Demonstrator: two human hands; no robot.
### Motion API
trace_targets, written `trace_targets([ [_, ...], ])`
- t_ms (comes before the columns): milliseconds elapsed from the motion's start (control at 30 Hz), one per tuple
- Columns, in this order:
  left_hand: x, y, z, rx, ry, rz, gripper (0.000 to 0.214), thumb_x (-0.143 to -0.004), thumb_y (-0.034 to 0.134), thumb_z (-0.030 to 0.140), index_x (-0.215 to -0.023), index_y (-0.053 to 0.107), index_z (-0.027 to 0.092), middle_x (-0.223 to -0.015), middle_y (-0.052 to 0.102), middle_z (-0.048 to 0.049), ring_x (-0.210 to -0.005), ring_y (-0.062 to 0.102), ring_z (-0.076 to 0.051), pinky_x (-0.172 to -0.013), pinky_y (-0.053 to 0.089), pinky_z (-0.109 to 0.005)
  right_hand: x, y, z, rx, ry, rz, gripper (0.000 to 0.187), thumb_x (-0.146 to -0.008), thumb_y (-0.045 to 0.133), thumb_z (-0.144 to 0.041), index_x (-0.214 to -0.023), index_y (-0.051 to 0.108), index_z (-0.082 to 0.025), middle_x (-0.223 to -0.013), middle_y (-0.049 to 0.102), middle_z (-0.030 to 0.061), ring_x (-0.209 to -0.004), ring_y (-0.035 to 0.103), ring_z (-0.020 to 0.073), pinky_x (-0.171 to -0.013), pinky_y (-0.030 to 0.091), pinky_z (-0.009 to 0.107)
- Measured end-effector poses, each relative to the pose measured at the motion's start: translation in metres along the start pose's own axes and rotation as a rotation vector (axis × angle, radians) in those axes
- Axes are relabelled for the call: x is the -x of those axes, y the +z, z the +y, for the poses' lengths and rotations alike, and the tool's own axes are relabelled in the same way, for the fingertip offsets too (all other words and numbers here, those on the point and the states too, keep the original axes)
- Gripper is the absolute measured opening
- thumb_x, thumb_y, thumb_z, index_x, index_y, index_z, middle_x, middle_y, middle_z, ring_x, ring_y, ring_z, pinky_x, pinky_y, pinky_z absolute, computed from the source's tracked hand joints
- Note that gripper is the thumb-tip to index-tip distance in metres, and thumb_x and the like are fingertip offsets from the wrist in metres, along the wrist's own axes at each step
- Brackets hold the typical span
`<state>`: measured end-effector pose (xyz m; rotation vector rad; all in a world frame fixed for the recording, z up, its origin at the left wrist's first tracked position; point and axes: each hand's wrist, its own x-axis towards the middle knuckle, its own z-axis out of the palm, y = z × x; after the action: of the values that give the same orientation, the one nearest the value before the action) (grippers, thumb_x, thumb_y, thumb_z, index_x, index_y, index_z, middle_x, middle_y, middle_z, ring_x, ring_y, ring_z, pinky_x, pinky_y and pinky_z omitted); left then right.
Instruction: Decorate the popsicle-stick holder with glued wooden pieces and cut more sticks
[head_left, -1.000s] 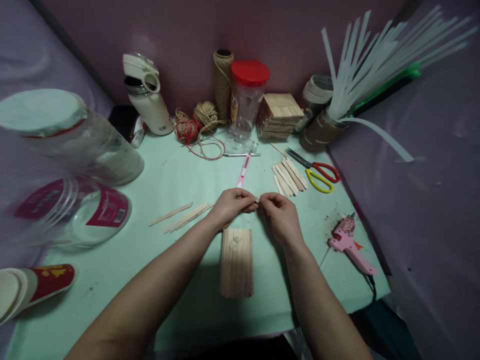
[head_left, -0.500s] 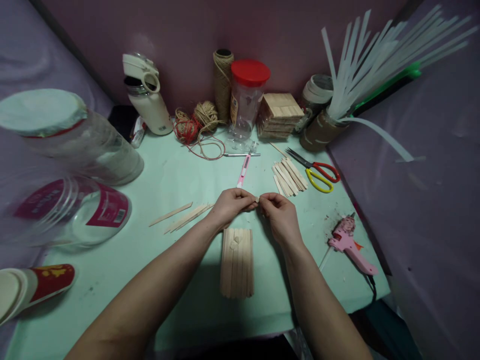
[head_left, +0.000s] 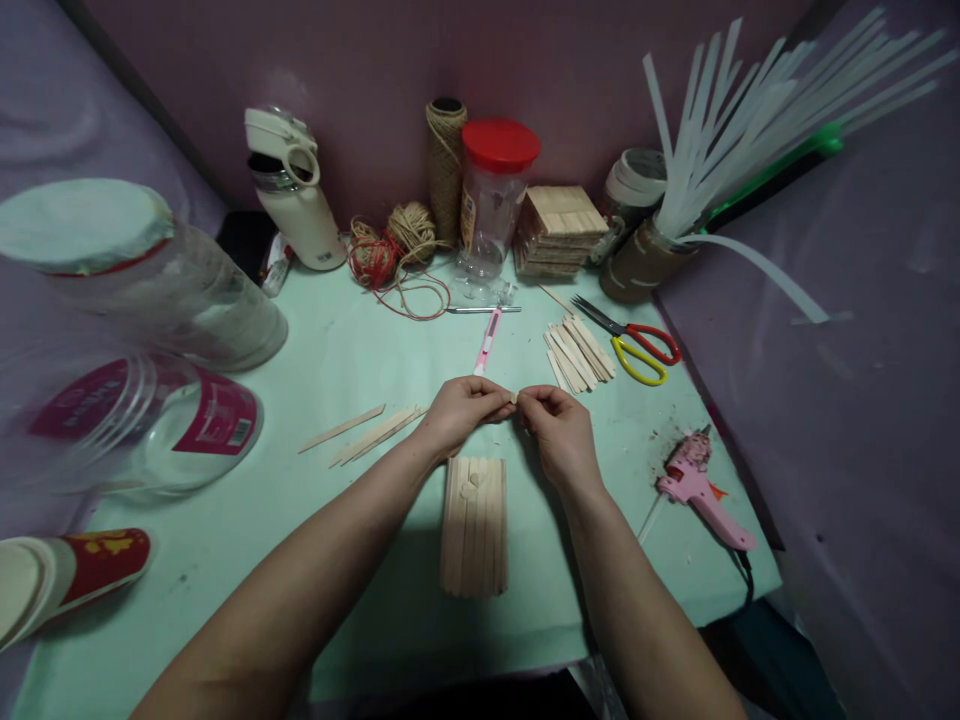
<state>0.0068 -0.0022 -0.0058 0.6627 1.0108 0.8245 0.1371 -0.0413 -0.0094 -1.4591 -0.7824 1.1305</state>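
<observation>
My left hand [head_left: 472, 405] and my right hand [head_left: 556, 425] meet over the middle of the table, fingertips pinched. Between them is a tiny pale wooden piece [head_left: 514, 399], mostly covered by the fingers. Just below the hands lies a panel of craft sticks [head_left: 475, 540] set side by side, with a few small rounded wooden bits [head_left: 471, 487] on its upper part. A pink utility knife [head_left: 488, 340] lies just beyond my left hand. Several loose craft sticks [head_left: 379, 437] rest left of that hand, partly behind the wrist.
Right of centre are a pile of craft sticks [head_left: 579, 354], scissors [head_left: 634, 345] and a pink glue gun [head_left: 701, 490]. Along the back stand twine balls [head_left: 375, 258], a red-lidded jar [head_left: 491, 205], stacked sticks [head_left: 561, 232] and a holder of white strips [head_left: 645, 262]. Big clear jars [head_left: 217, 310] line the left.
Hardly anything differs. My right hand and forearm have shifted very slightly left, while both hands keep their pinch at the same spot.
</observation>
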Motion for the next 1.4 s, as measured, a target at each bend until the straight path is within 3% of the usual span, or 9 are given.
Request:
trace_targets([
  [967, -0.0013, -0.0005, -0.0014, 0.016, 0.029, 0.002, 0.014, -0.062, 0.078, 0.015, -0.066, 0.067, 0.009, -0.062, 0.067, -0.004, -0.061, 0.062, -0.01, -0.068, 0.051, -0.025, 0.0025, 0.0034, 0.0008, 0.032, -0.036, 0.016, 0.015, -0.069, 0.071, -0.032, -0.074, 0.068, -0.017, -0.064, 0.063, -0.0013, -0.058, 0.051, 0.0119, -0.057, 0.04, 0.025],
  [1400, 0.0013, -0.0003, 0.002, 0.048, -0.022, -0.015, 0.02, -0.06, 0.081, 0.02, -0.069, 0.067, 0.009, -0.067, 0.068, -0.0055, -0.066, 0.064, -0.01, -0.075, 0.051, -0.026, -0.0004, 0.0009, 0.0004, -0.03, -0.023, 0.013, 0.019, -0.07, 0.07, -0.037, -0.072, 0.067, -0.018, -0.059, 0.057, -0.0035, -0.056, 0.048, 0.011, -0.056, 0.038, 0.025],
])
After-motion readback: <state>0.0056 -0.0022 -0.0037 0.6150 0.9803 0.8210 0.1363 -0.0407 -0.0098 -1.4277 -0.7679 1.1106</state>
